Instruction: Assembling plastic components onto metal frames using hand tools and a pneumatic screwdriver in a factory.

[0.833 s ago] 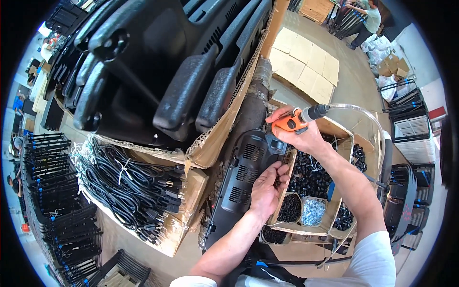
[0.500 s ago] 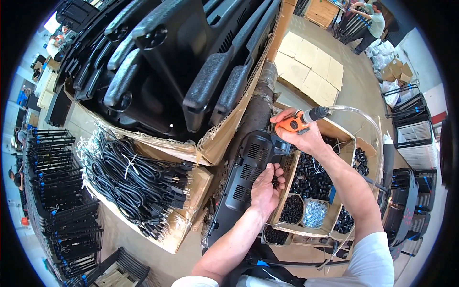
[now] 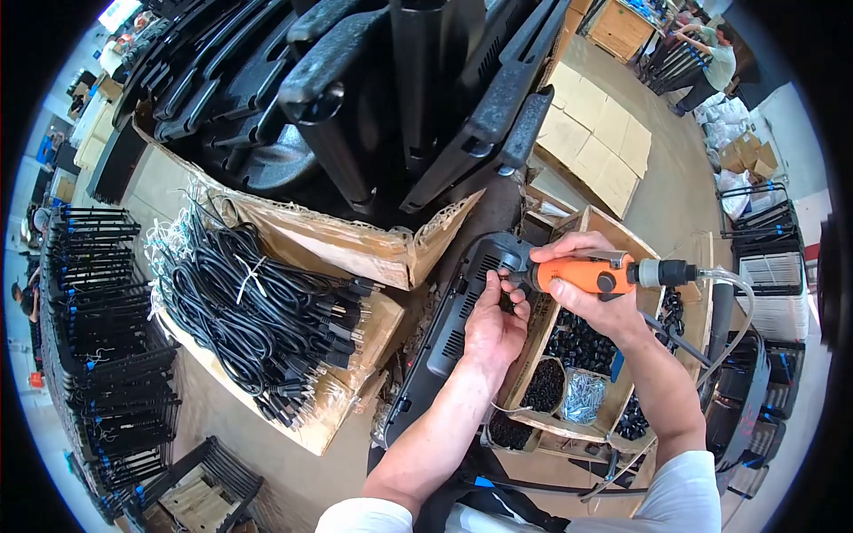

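My right hand (image 3: pixel 602 306) grips an orange pneumatic screwdriver (image 3: pixel 582 272), held nearly level with its bit end pointing left. A clear hose (image 3: pixel 739 282) runs from the tool's back end. Beneath my hands lies a long black plastic housing (image 3: pixel 444 354) with vent slots. My left hand (image 3: pixel 493 330) is closed beside the screwdriver's tip, with thumb and fingertips together over the housing. Small dark pieces like screws show between its curled fingers, too small to make out well. Whether the bit touches the housing is hidden by the fingers.
A wooden compartment box (image 3: pixel 526 407) at right holds black parts, small dark screws (image 3: pixel 542 385) and silver screws (image 3: pixel 582 400). At left, bundled black power cords (image 3: pixel 244 306) lie on cardboard. A large carton (image 3: pixel 329 238) of black plastic shells rises ahead. Another person (image 3: pixel 711 67) stands far right.
The screwdriver has swung from pointing away to lying nearly level, its tip now by my left fingers. My left hand has moved slightly up the housing. The whole view has shifted a little.
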`<state>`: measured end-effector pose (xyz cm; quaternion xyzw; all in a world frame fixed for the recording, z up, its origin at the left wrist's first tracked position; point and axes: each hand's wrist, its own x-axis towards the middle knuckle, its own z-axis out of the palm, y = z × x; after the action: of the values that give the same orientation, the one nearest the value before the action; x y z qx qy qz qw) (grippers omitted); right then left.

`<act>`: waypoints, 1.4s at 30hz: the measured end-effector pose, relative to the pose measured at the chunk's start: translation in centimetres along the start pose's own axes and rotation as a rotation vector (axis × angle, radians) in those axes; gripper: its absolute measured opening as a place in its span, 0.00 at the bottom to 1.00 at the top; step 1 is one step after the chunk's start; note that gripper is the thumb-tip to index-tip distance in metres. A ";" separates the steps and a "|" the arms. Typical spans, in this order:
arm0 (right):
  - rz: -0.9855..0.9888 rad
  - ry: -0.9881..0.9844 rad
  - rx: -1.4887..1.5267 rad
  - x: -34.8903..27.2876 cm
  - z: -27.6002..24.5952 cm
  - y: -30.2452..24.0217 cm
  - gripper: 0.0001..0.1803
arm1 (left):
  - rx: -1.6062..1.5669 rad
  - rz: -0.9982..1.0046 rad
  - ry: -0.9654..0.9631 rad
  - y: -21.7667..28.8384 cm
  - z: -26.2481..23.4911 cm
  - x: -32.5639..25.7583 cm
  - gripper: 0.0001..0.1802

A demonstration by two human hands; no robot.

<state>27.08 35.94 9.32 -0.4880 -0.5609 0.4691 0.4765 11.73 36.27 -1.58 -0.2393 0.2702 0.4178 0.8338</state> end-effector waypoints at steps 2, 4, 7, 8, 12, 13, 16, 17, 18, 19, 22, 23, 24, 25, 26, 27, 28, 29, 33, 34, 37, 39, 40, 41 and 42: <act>-0.007 -0.018 -0.020 0.1 0.3 0.1 0.25 | -0.004 -0.024 -0.014 0.6 -0.5 0.2 0.13; -0.002 -0.031 -0.022 0.2 0.7 -0.2 0.24 | 0.041 -0.032 -0.074 0.9 -0.9 0.0 0.14; 0.033 -0.025 -0.007 0.9 1.8 0.7 0.23 | 0.032 -0.007 -0.087 1.4 -1.3 0.3 0.15; 0.032 -0.032 -0.007 1.3 2.3 0.8 0.23 | 0.027 -0.003 -0.089 1.4 -1.3 0.3 0.15; 0.065 0.000 -0.057 3.1 4.0 0.5 0.24 | 0.168 0.102 0.017 1.0 -0.6 -0.9 0.16; 0.077 0.021 -0.057 3.5 4.2 0.9 0.24 | 0.212 0.062 0.015 0.8 -0.6 -1.4 0.16; 0.091 0.031 -0.037 4.5 5.1 2.6 0.25 | 0.255 -0.016 0.033 0.4 -2.1 -3.9 0.16; 0.080 0.020 -0.065 4.6 4.9 3.1 0.25 | 0.299 -0.030 0.026 0.0 -2.3 -4.8 0.16; 0.067 -0.001 -0.084 4.9 5.2 3.4 0.26 | 0.293 -0.024 0.023 0.0 -3.4 -5.3 0.16; 0.044 0.010 -0.075 5.1 5.9 3.4 0.24 | 0.319 -0.064 -0.027 0.1 -4.8 -5.7 0.16; 0.066 0.049 -0.096 4.7 7.0 3.3 0.22 | 0.364 -0.113 -0.073 0.1 -7.1 -7.3 0.16; 0.077 0.053 -0.020 4.6 7.0 3.9 0.19 | 0.392 -0.120 -0.124 0.5 -7.9 -7.7 0.16; 0.079 0.049 -0.024 4.6 7.3 3.6 0.19 | 0.419 -0.125 -0.173 0.9 -8.4 -8.4 0.16; 0.092 0.024 -0.121 4.7 7.6 3.2 0.18 | 0.454 -0.101 -0.132 1.0 -8.8 -9.2 0.16; 0.103 -0.002 -0.218 4.7 7.9 2.7 0.16 | 0.448 -0.101 -0.134 1.2 -9.1 -10.0 0.16; 0.081 0.013 -0.213 4.9 8.3 2.3 0.15 | 0.475 -0.087 -0.102 1.5 -9.2 -10.8 0.16; 0.079 0.013 -0.220 4.9 8.4 2.4 0.15 | 0.502 -0.072 -0.070 1.8 -9.4 -11.5 0.16; 0.082 0.004 -0.209 4.9 8.2 2.9 0.15 | 0.543 -0.112 -0.109 2.4 -10.4 -11.9 0.15; 0.032 0.017 -0.223 5.1 7.8 4.0 0.14 | 0.611 -0.168 -0.195 3.9 -11.1 -14.4 0.16; 0.027 0.012 -0.224 5.1 7.9 4.2 0.14 | 0.610 -0.161 -0.198 4.2 -11.5 -14.8 0.16; 0.030 0.044 -0.120 5.0 8.5 4.2 0.13 | 0.672 -0.175 -0.206 4.8 -12.7 -16.0 0.17; 0.017 0.045 -0.138 5.0 8.6 4.0 0.13 | 0.701 -0.159 -0.231 5.0 -13.6 -16.9 0.18; 0.008 0.050 -0.158 5.0 8.7 3.7 0.14 | 0.706 -0.150 -0.233 5.0 -13.8 -17.5 0.18; 0.002 0.066 -0.221 4.8 8.9 3.2 0.15 | 0.720 -0.135 -0.235 4.8 -14.1 -18.2 0.19; 0.012 0.068 -0.213 4.8 8.7 3.5 0.15 | 0.728 -0.136 -0.222 4.6 -14.5 -18.4 0.19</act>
<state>18.44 40.42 5.31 -0.5551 -0.5880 0.3929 0.4379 -5.04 19.24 -1.11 0.1018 0.2922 0.2616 0.9142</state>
